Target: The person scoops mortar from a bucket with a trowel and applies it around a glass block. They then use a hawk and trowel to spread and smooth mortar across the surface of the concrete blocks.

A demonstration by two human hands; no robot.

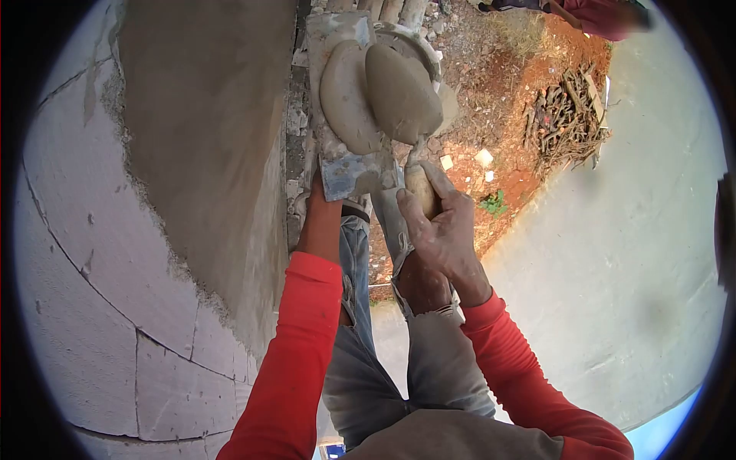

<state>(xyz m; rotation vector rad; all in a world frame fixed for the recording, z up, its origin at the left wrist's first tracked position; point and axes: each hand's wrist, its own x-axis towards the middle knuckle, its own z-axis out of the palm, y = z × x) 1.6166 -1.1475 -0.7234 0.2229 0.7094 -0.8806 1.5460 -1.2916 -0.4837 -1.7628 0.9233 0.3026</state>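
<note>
My right hand [446,226], dusted with grey, is closed around the wooden handle of a trowel [421,190]. Wet mortar [402,96] appears heaped over the trowel's blade, which lies over the right side of a mortar-smeared hawk [346,178]. Another rounded mound of mortar [343,96] sits on the hawk, beside the blade. My left wrist [322,205] passes beneath the hawk's near edge, supporting it from below. The board hides the fingers of that hand.
At left, a pale block wall [69,192] borders a band of smooth grey plaster [203,100]. A round rim [418,46] shows behind the hawk. Bundled sticks [567,115] lie on reddish ground near a grey wall [613,284]. Another person [598,15] is at top right.
</note>
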